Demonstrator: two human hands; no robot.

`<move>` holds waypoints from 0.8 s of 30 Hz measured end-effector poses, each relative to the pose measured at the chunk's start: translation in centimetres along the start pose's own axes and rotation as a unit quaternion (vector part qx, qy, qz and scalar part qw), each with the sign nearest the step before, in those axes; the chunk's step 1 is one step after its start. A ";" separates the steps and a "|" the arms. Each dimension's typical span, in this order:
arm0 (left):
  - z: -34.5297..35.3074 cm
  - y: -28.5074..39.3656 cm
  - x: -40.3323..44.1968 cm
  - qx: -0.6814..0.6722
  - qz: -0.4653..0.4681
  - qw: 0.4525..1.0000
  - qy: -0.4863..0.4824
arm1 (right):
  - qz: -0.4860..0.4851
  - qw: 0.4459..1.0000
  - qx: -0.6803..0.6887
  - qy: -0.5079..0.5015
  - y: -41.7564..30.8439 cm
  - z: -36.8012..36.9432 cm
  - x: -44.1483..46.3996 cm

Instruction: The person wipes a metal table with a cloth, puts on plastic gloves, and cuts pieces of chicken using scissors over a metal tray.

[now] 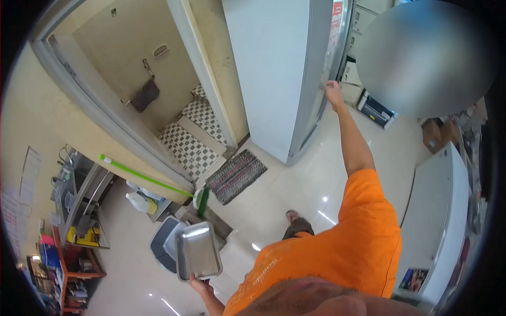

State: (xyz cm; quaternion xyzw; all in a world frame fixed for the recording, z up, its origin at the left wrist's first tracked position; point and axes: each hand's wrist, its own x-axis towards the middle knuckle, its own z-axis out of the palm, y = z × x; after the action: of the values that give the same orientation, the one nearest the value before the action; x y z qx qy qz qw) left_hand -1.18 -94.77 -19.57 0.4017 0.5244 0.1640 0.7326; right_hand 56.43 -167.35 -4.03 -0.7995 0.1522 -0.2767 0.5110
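Observation:
A rectangular metal tray (197,250) hangs low on the left, with my left hand (201,285) closed on its near edge. Its inside shows bare metal. My right arm reaches out toward the tall upright refrigerator (271,63). The fingers of my right hand (332,94) are closed at the front edge of the refrigerator door (322,100). How far the door stands open I cannot tell.
Behind the tray is a grey bin (164,245). A green-handled broom (153,176) leans by the doorway, near a striped mat (236,176). To the right stands a white chest-like appliance (435,195); an orange shelf (66,258) is at left. A blurred patch hides the upper right.

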 end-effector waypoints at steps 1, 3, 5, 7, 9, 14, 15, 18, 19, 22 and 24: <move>3.1 -2.3 -1.3 -0.031 0.013 0.999 -0.003 | -0.056 0.997 -0.010 0.050 -1.2 0.9 4.4; 6.6 -6.7 -5.9 -0.072 0.023 0.997 0.004 | -0.187 0.978 -0.068 0.060 -2.0 1.9 8.6; 13.8 -9.4 -11.2 -0.068 0.063 0.988 0.126 | -0.092 0.988 -0.118 -0.048 -5.3 1.5 10.0; 16.8 -12.8 -11.9 -0.084 0.039 0.995 -0.030 | -0.268 0.963 0.000 0.028 -2.3 3.8 13.0; 22.3 -13.3 -17.4 -0.053 0.060 0.997 0.006 | -0.128 0.983 -0.061 -0.120 -6.1 -0.4 10.8; 39.2 -13.2 -30.6 -0.104 0.138 0.984 -0.032 | -0.206 0.974 0.074 -0.065 -3.2 -8.6 7.8; 41.5 -13.7 -32.8 -0.121 0.154 0.980 -0.043 | -0.192 0.977 0.066 -0.065 -2.1 -11.7 7.0; 49.2 -16.5 -38.8 -0.185 0.190 0.960 -0.089 | -0.213 0.974 0.066 -0.035 3.4 -19.0 8.9; 50.9 -18.3 -40.1 -0.200 0.199 0.953 -0.108 | -0.207 0.973 0.084 -0.055 5.8 -21.7 9.6; 57.0 -20.1 -46.7 -0.242 0.166 0.939 -0.179 | -0.241 0.966 0.079 -0.051 9.4 -28.7 12.6; 62.3 -21.6 -49.4 -0.253 0.148 0.927 -0.235 | -0.240 0.963 0.110 -0.056 12.3 -32.1 15.4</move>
State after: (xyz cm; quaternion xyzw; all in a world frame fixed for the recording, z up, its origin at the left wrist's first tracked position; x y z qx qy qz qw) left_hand 31.39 -166.90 3.39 0.3032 0.2130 0.2987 0.8795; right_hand 50.01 -204.31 -0.29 -0.7658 -0.1044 -0.3607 0.5220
